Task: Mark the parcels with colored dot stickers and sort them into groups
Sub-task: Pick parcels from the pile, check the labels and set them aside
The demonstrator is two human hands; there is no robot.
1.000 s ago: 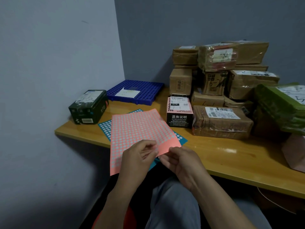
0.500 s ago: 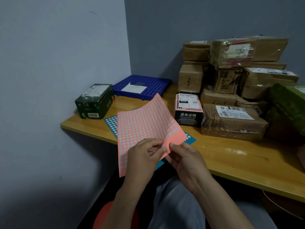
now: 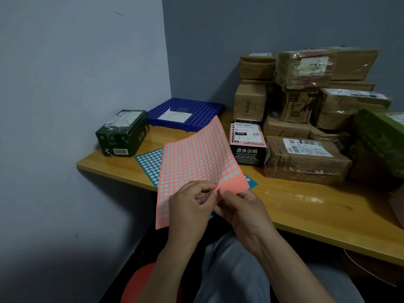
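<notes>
While the left hand [image 3: 192,206] pinches the pink sheet [image 3: 196,158] of dot stickers at its near edge, the right hand [image 3: 242,212] pinches the same edge just beside it. The sheet tilts up over the front of the bench [image 3: 295,204], above a blue sheet [image 3: 147,162] lying flat. Brown parcels [image 3: 306,158] are stacked at the right, with a pink-and-black box [image 3: 248,147] touching them. A green box [image 3: 122,133] and a blue tray [image 3: 196,106] sit by the left wall.
</notes>
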